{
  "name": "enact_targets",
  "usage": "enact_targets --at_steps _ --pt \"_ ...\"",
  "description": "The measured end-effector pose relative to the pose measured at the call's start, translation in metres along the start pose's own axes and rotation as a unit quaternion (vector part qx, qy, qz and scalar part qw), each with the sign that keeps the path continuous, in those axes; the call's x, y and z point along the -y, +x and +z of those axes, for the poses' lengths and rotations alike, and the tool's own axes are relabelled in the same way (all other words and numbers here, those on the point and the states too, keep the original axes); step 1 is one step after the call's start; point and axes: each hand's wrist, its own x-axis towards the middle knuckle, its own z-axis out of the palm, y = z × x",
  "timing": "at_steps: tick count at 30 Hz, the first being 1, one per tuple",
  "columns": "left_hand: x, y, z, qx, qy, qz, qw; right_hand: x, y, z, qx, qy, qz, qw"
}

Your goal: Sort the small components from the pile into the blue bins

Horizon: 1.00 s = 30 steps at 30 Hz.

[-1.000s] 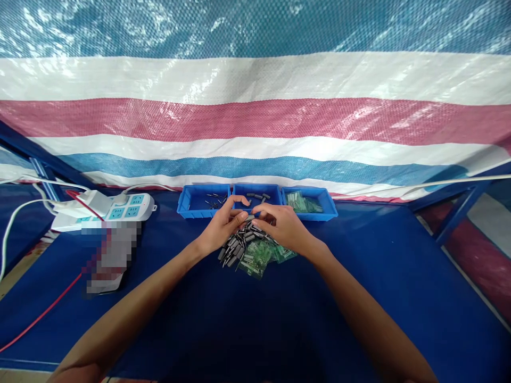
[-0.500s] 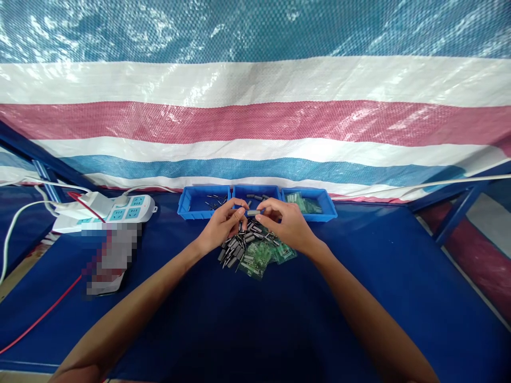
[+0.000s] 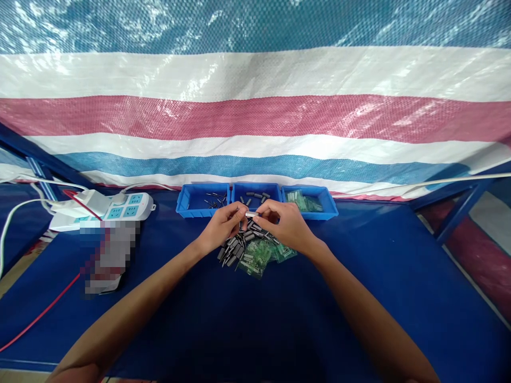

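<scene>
Between my two hands is a small silver-grey bar (image 3: 251,214), its exact kind too small to tell. My left hand (image 3: 222,225) pinches its left end with thumb and forefinger, and my right hand (image 3: 286,223) grips the right end. Just below them lies a loose pile of dark grey bars and thin pins (image 3: 232,250). Against that pile rest green-tinted clear packets (image 3: 257,258) with small parts inside. Behind my hands, the middle blue bin (image 3: 256,188) contains several dark bars, partly hidden by my fingers.
The left blue bin (image 3: 203,214) has thin dark pins in it; the right blue bin (image 3: 328,205) holds green packets. A white power strip (image 3: 139,206) with plugs and cables sits at left, near a blurred-out object (image 3: 114,255). A striped tarp (image 3: 255,117) hangs behind the blue table (image 3: 255,330).
My left fingers have closed onto the left end of the bar, which only my right hand clearly gripped before. The view has shifted slightly.
</scene>
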Motion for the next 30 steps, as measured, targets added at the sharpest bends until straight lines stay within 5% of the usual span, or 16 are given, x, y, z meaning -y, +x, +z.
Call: enact_targets --at_steps 30 --pt "-0.0060 -0.0015 -0.0017 0.015 -0.066 -0.033 0.997 -0.0031 -0.0006 -0.0063 0.020 -0.014 -0.004 1.000"
